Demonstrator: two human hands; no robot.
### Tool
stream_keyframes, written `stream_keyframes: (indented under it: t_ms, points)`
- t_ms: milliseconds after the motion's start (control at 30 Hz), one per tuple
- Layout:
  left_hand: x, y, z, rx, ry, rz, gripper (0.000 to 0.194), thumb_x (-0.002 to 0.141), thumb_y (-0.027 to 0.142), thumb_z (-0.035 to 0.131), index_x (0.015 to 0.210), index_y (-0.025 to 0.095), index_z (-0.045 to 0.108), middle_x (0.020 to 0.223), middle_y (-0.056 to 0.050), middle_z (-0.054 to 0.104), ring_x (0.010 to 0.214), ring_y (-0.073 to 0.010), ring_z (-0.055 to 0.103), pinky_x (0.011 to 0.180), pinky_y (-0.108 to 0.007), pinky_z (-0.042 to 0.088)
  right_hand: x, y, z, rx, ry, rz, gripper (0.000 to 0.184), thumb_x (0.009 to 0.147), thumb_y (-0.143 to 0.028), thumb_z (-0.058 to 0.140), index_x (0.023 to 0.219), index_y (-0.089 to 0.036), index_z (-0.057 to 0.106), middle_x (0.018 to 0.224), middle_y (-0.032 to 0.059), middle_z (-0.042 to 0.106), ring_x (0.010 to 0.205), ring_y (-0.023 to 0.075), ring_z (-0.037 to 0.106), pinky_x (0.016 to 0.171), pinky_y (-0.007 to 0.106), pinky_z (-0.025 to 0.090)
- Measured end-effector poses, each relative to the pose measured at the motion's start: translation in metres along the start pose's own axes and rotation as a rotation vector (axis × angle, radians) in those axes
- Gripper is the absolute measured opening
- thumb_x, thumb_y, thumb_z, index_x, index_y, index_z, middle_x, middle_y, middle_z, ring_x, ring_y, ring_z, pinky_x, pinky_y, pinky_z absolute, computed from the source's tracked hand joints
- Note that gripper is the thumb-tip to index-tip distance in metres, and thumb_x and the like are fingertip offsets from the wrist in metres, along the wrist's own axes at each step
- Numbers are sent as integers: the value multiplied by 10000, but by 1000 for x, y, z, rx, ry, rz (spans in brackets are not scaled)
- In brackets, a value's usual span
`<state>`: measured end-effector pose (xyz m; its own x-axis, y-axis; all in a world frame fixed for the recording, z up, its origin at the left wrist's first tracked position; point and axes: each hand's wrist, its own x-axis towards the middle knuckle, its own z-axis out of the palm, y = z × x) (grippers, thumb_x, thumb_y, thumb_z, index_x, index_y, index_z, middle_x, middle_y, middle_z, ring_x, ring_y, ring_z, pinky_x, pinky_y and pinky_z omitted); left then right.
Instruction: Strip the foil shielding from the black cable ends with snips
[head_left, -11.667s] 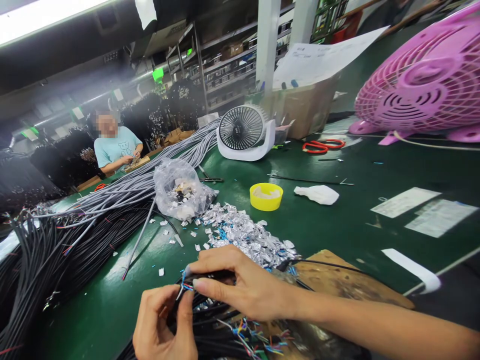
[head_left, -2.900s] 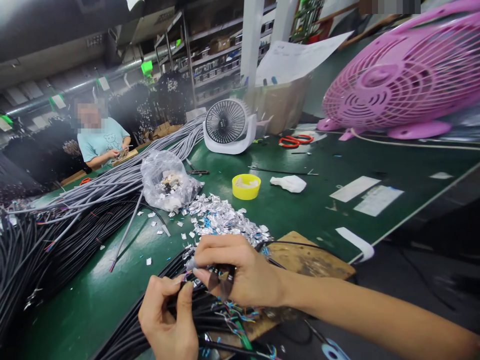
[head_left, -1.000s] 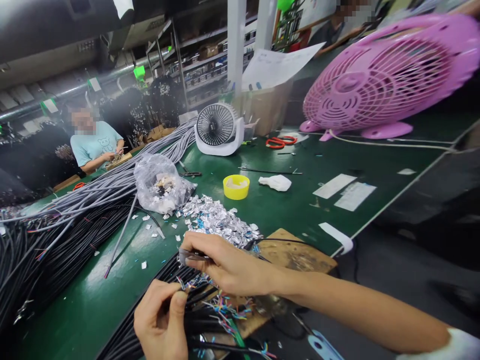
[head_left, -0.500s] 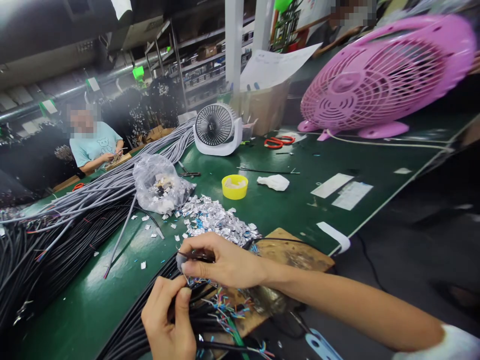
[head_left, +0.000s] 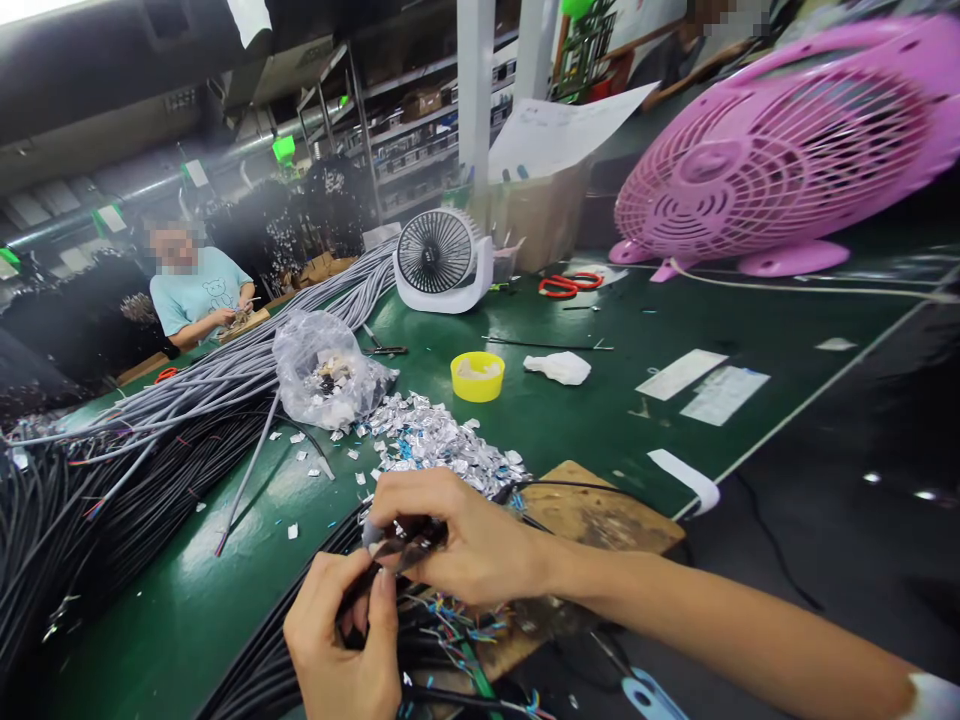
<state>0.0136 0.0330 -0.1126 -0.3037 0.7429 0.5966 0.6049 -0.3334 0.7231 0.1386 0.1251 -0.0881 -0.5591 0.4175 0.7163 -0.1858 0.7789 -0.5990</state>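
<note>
My left hand (head_left: 341, 635) is closed in a pinch, thumb against index finger, at the end of a black cable that the fingers mostly hide. Just above it, my right hand (head_left: 457, 535) is wrapped round a dark metal tool (head_left: 409, 552) with thin blades, whose kind I cannot make out. The tool's tip meets the left fingertips. A grey cover sits on a right fingertip. Below the hands, black cables (head_left: 247, 660) end in stripped, coloured wires (head_left: 469, 622) over a worn wooden board (head_left: 600, 515).
Foil scraps (head_left: 435, 440) lie heaped beyond my hands, beside a plastic bag (head_left: 319, 375) and grey cables (head_left: 225, 390). Farther off are a yellow dish (head_left: 478, 378), red-handled scissors (head_left: 570, 285), a white fan (head_left: 442, 262) and a pink fan (head_left: 757, 170). A co-worker (head_left: 199, 290) sits far left.
The dark tool has swung down, its blades now reaching the left fingertips. My left hand stays pinched. The whole view has shifted slightly.
</note>
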Motion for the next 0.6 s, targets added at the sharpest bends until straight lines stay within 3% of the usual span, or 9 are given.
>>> stream_keyframes:
  t_ms: [100,300,600]
  points:
    - [-1,-4,-1,59,38,54,138,824,242,563,777,205,688,613,10,578,461,-92,463,451,-202,378,-1,0,0,-34,9,56,72,767,-127,552,704,-114,585,635,4,550,575,75,451,561,187,401]
    - [4,-5,-7,420,3,369,120,887,181,490,848,159,602,679,-22,621,536,-88,569,508,-152,449,-2,0,1,-85,25,115,139,789,-124,538,651,-122,526,592,-17,486,531,64,386,505,182,317]
    - [1,-13,-5,465,22,424,136,924,181,414,874,179,540,644,1,583,579,-90,592,549,-138,467,-1,0,0,8,-25,104,156,797,-127,505,644,-113,528,596,-16,487,560,61,390,531,170,330]
